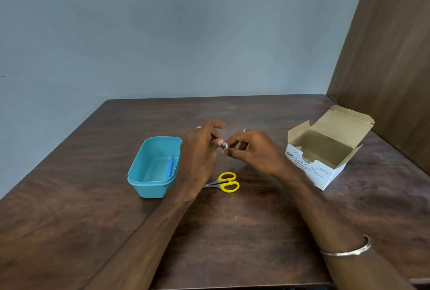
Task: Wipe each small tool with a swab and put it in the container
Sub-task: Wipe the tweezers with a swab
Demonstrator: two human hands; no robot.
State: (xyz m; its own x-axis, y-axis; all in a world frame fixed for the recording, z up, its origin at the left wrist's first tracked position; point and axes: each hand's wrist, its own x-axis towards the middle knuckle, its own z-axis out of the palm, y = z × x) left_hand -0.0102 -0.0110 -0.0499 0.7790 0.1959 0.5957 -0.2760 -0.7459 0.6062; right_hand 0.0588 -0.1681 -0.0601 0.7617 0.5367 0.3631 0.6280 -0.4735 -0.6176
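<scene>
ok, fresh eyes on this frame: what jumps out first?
The two hands meeting mid-table: the left hand grips a thin metal tool while the right hand pinches a small white swab against its tip. Next, the teal container left of them, a blue-handled tool already inside. Then the yellow-handled scissors lying near the left wrist, and the open alcohol swab box at the right.

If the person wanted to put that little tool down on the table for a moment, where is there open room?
Bare wood lies behind the hands up to the table back edge, left of the teal container, and along the near edge between the forearms. It is crowded between the container and the yellow scissors, under the left hand. The alcohol swab box fills the right.
</scene>
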